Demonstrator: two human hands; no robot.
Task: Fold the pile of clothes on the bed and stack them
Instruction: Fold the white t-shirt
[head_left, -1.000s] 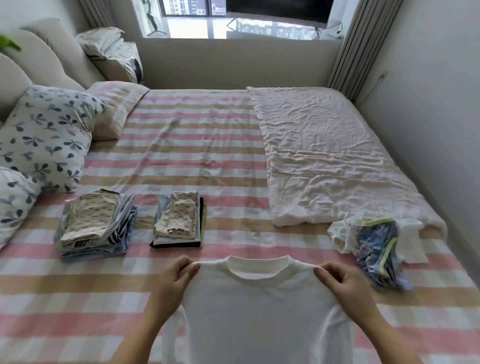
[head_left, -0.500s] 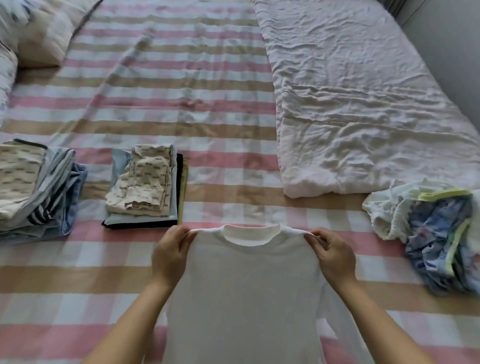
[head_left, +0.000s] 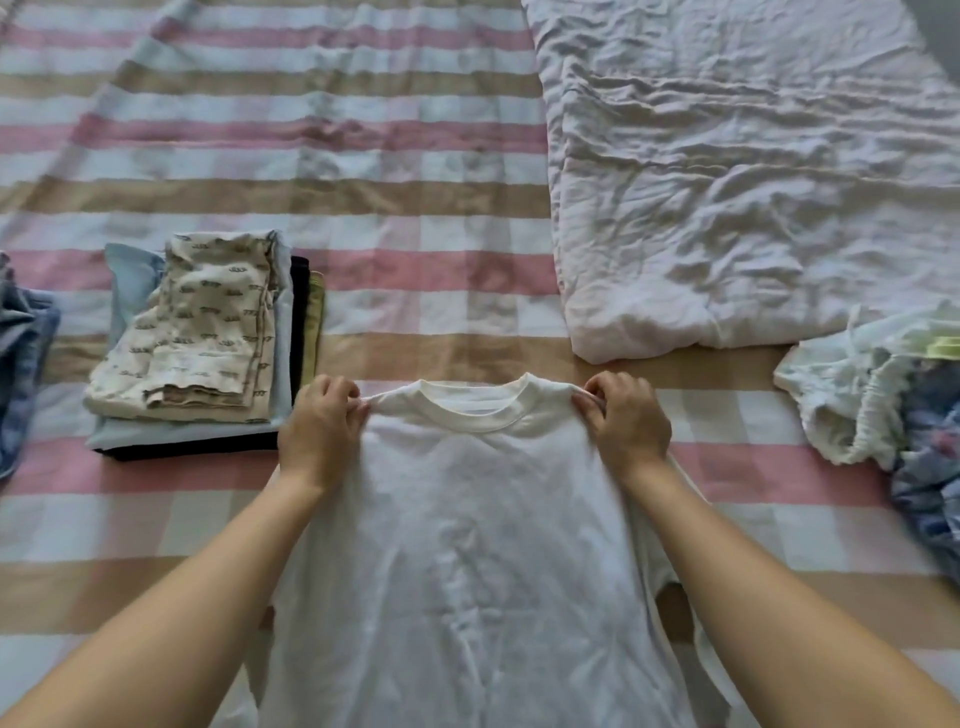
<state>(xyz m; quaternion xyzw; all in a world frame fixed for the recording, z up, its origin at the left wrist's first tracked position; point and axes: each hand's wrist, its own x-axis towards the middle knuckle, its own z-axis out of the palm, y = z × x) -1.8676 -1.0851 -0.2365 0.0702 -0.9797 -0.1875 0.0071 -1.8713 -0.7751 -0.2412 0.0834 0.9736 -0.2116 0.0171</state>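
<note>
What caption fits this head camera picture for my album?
Left hand and right hand pinch the white T-shirt by its shoulders over the striped bed, beside a folded stack.

Nothing legible is showing anywhere: no words, brands or numbers. Just left of where the left hand (head_left: 319, 431) is pinching the white shirt (head_left: 467, 545), the folded cream garment (head_left: 202, 332) is carrying small dark repeated marks, too blurred to read.

My left hand (head_left: 322, 431) and right hand (head_left: 628, 428) are showing bare, and my left forearm (head_left: 182, 613) and right forearm (head_left: 779, 597) are running bare too, right up to where the view is cutting them off at the bottom.
</note>
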